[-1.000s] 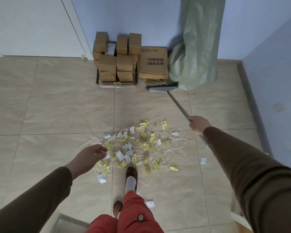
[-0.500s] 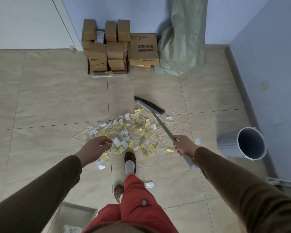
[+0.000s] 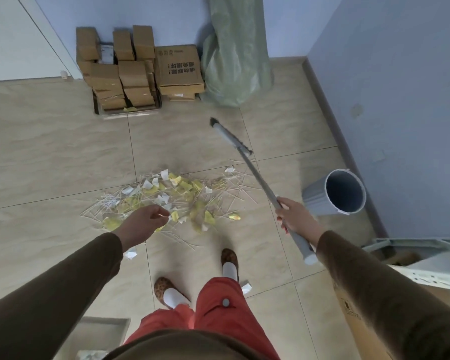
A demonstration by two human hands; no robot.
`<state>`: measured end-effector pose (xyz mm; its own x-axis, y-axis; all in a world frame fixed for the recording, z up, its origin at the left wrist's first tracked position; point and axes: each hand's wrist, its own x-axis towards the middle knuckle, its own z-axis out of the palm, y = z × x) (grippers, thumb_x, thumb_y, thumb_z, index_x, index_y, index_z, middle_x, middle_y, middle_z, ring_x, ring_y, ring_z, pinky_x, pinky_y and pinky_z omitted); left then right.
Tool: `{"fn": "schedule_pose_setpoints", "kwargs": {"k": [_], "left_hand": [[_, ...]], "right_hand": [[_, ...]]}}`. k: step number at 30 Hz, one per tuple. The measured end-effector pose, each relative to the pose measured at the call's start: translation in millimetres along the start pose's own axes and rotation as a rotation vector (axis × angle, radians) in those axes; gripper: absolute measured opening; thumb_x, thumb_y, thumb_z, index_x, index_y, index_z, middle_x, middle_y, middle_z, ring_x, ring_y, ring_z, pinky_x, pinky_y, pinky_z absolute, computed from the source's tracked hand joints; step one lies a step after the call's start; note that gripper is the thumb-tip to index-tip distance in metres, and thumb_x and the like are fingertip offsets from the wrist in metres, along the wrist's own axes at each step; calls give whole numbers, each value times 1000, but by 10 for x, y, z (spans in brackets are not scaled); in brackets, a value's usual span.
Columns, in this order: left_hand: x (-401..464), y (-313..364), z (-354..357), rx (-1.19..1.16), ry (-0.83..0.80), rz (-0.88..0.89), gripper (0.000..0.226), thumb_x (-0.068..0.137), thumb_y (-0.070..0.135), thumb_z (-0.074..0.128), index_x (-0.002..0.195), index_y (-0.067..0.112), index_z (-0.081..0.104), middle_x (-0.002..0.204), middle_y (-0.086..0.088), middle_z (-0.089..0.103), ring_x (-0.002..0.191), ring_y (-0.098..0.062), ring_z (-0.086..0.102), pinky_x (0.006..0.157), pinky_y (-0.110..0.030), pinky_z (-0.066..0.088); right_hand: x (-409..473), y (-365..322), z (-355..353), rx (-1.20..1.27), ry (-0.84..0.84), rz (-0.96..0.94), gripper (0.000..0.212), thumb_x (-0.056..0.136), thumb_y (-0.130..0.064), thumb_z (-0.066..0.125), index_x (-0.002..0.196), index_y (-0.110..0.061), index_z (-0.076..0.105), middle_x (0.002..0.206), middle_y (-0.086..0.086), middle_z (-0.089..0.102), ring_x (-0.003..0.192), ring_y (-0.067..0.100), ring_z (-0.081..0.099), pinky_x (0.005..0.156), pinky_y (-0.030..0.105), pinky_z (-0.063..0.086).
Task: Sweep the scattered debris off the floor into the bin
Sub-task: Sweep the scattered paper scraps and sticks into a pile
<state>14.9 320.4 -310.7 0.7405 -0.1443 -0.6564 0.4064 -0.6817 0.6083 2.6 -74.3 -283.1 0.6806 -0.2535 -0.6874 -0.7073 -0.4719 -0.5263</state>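
The right hand point(image 3: 294, 216), wrapped round the long grey broom point(image 3: 247, 162), has swung its head beyond the white-and-yellow paper-and-stick debris pile point(image 3: 172, 198); left hand point(image 3: 140, 224) loosely curled, empty. Grey plastic bin point(image 3: 346, 190) waits well right.

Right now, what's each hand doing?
Left hand: loosely curled above the debris, holding nothing visible.
Right hand: gripping the broom handle.

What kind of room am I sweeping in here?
Probably a storeroom or back corner of a workplace: stacked cardboard boxes against the wall, a big green sack beside them, and a bare tiled floor in a plain painted corner.
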Motion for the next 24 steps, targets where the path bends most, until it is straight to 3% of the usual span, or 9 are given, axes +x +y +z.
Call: {"fn": "schedule_pose_setpoints", "kwargs": {"k": [4,8,11,14,16,20,24], "left_hand": [[62,146,250,12,24,-45,17,96,26,61,110,20,69,103,1,70,94,-17,65,82,-35,52],[128,322,600,4,57,-110,13,95,27,62,106,24,70,100,2,71,95,-23,68,87,-43,54],[167,511,918,-17,71,-143,13,95,27,62,105,25,70,100,0,71,95,-26,67,86,-44,54],[188,719,1216,-21,64,-150,14,96,27,62,106,26,70,101,1,69,96,-22,66,87,-42,53],[171,859,1368,-23,50,-144,15,96,28,61,108,27,70,102,3,69,96,-19,66,86,-40,54],[154,1102,1539,-19,52,-140,18,96,29,61,111,24,70,104,1,70,99,-20,66,91,-41,54],[105,1247,1640,-22,44,-122,19,96,26,61,112,21,69,105,-2,70,100,-22,66,92,-43,54]], "right_hand": [[665,69,-420,45,48,50,40,96,-4,46,133,-14,54,79,8,58,53,18,53,43,24,47],[1397,231,-801,-41,29,109,30,94,-3,45,122,-3,57,82,9,59,62,23,62,73,45,61],[1675,396,-888,-153,-18,125,36,92,-5,47,125,4,57,73,5,56,61,19,58,67,35,57],[1527,585,-683,-199,-77,137,35,90,-4,43,120,3,60,74,7,61,63,24,62,70,38,59],[1248,763,-462,-149,-106,140,37,89,-4,40,120,-1,58,80,10,64,61,25,63,66,39,59],[563,1015,-143,37,-260,158,56,90,-8,39,144,-19,47,103,6,61,64,20,59,58,30,53],[79,1097,-392,292,-350,208,46,93,-6,44,134,-22,56,72,7,53,48,17,46,44,23,41]]}}
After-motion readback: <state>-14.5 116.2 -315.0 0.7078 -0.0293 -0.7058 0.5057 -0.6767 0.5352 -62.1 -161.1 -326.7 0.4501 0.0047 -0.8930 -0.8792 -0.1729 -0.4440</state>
